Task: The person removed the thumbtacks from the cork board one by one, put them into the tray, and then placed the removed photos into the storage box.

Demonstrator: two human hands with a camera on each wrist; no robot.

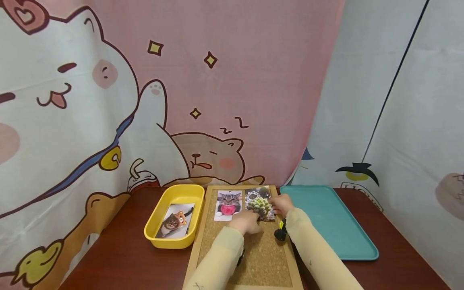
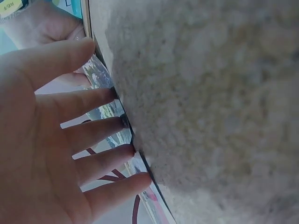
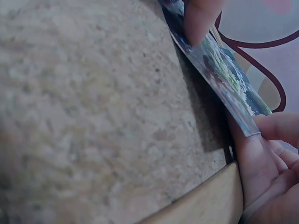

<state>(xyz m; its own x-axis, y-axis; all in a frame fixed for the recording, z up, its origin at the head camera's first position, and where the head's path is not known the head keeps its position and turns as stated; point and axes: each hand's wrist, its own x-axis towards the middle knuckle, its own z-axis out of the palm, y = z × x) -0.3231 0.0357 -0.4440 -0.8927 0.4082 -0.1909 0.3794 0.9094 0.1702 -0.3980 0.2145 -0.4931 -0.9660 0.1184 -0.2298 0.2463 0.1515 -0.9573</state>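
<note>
A photo print of a green succulent (image 1: 258,204) lies at the top right of the wood-framed corkboard (image 1: 266,262). My right hand (image 1: 282,204) pinches this print by its right edge; in the right wrist view the thumb is on the picture side and the fingers (image 3: 254,158) are behind it. There, the print's near edge stands off the cork. My left hand (image 1: 247,222) is at the print's lower left, fingers straight and spread in the left wrist view, fingertips (image 2: 122,120) at the print's edge. Left of it is a photo of a cat with a pink heart (image 1: 228,204).
A yellow basket (image 1: 151,227) stands left of the board, holding a photo of a cat in a bear hat (image 1: 177,222). On the right, a teal tray (image 1: 337,221) lies beside the board on the dark red table (image 1: 108,249). A cartoon-printed curtain (image 1: 268,80) hangs behind.
</note>
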